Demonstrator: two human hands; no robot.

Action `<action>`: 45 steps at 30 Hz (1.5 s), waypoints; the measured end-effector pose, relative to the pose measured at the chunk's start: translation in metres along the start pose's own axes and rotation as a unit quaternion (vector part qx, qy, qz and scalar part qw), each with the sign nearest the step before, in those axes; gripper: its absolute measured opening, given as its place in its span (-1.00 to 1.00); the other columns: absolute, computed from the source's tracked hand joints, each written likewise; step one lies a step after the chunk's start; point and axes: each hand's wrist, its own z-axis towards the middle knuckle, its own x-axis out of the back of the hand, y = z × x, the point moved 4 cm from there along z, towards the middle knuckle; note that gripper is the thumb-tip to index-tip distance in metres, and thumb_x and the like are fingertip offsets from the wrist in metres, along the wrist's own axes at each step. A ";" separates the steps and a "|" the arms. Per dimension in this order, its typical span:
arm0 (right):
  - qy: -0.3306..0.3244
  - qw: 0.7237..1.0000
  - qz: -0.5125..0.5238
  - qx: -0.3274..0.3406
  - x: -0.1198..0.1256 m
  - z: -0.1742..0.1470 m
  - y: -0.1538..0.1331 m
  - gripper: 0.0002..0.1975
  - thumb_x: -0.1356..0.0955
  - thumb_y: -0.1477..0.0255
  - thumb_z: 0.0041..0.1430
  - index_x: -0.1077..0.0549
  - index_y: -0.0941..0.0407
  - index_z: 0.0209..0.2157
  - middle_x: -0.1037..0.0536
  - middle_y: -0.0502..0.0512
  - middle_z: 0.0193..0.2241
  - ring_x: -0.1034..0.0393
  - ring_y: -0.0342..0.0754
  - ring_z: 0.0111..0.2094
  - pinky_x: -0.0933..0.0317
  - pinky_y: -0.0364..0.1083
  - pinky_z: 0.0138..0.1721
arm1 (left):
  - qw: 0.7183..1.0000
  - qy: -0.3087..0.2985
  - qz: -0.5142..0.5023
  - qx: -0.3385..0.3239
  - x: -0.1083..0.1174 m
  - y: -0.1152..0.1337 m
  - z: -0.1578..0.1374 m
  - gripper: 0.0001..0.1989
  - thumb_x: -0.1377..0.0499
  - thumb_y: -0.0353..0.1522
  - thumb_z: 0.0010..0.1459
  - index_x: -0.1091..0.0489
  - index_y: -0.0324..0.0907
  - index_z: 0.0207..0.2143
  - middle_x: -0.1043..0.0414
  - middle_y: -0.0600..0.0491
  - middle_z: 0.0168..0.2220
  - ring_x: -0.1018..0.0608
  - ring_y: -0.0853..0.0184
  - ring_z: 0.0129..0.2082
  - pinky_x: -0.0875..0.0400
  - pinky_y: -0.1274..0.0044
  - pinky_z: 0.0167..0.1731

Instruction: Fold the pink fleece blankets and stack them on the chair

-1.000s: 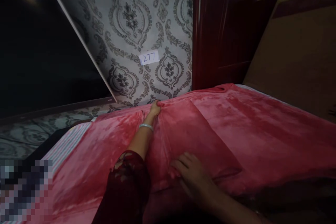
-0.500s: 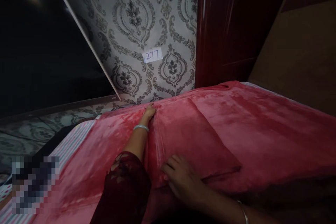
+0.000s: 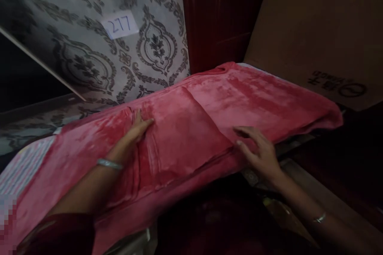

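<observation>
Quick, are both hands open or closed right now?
Left hand: open, resting on the folded red blanket.
Right hand: open, near its edge; can't tell if touching.

The left hand (image 3: 140, 127) and its forearm hid part of the red blanket (image 3: 182, 127). Whether the blurred right hand (image 3: 263, 155) touched it could not be told. The cardboard box (image 3: 314, 20) was cut off at the right, its smaller lettering (image 3: 330, 75) illegible; the dark screen (image 3: 24, 71) was cut off at the left.
</observation>
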 end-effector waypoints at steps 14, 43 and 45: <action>-0.075 0.992 -0.081 -0.054 -0.048 -0.010 0.014 -0.31 -0.31 0.51 0.00 -0.34 0.14 0.24 -0.58 0.19 -0.02 -0.47 0.12 0.00 -0.38 0.10 0.05 | 0.993 -0.053 -0.031 0.105 0.000 -0.007 -0.134 0.00 -0.22 -0.39 0.07 0.23 0.04 0.47 -0.38 -0.05 0.26 -0.55 0.16 0.12 -0.53 0.31 0.06; -0.043 0.987 -0.129 0.088 -0.072 -0.044 0.045 0.15 -0.23 0.70 -0.16 0.19 -0.18 0.46 -0.52 0.07 0.07 -0.49 0.20 -0.01 -0.45 0.12 -0.07 | 0.940 -0.115 0.304 -0.107 -0.168 0.099 0.140 -0.82 -0.29 -0.30 0.11 -0.54 -0.21 -0.27 -0.62 -0.21 -0.15 -0.55 0.05 0.09 -0.35 0.41 0.07; -0.055 0.988 -0.122 0.077 -0.073 -0.045 0.047 0.15 -0.24 0.69 -0.14 0.21 -0.16 0.47 -0.52 0.09 0.08 -0.48 0.21 0.02 -0.44 0.11 -0.04 | 0.943 -0.118 0.297 -0.090 -0.174 0.090 0.157 -0.82 -0.32 -0.25 0.06 -0.52 -0.19 -0.42 -0.61 -0.14 -0.34 -0.61 0.05 -0.06 -0.41 0.44 -0.06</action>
